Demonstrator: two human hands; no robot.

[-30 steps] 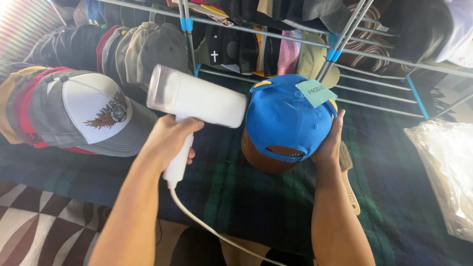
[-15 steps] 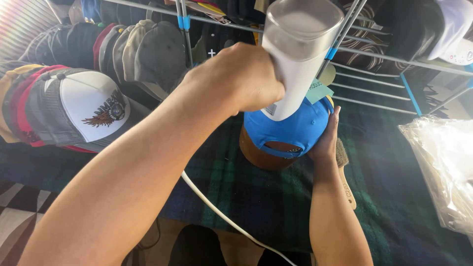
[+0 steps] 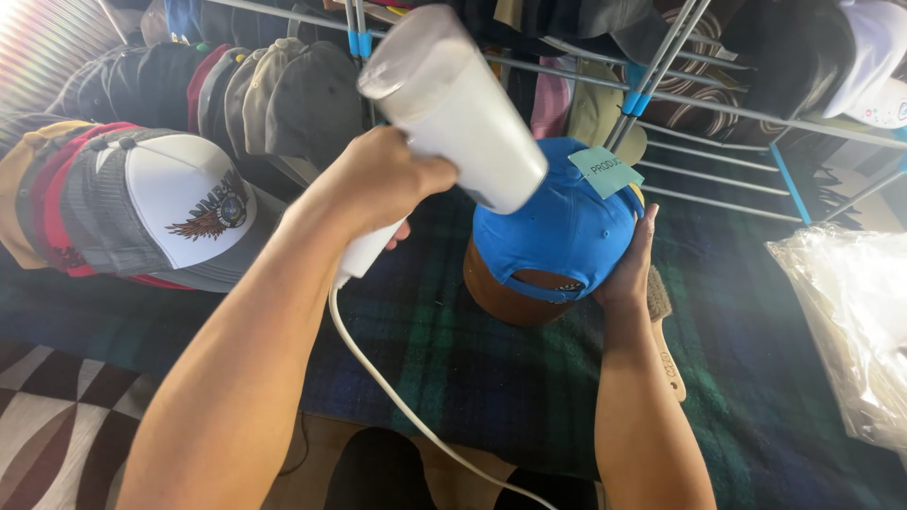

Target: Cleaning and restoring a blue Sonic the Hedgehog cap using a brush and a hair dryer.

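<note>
My left hand [image 3: 383,184] is wrapped tight round the white steamer [image 3: 444,104], tilted above the blue cap [image 3: 557,227]; my right hand [image 3: 628,269] presses flat on the cap's side, over its brown form [image 3: 505,297]. I judge steam could scald those nearby fingers, or the cord [image 3: 406,406] could snag.

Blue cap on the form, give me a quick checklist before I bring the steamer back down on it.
1. Blue cap seated on brown form: ok.
2. Right hand steadying the cap's side: ok.
3. Left hand gripping steamer handle: ok.
4. Cord clear of the cap: ok.
5. Paper tag out of the steam path: not ok, it sits on top.
6. Steam coming out: cannot tell.
</note>
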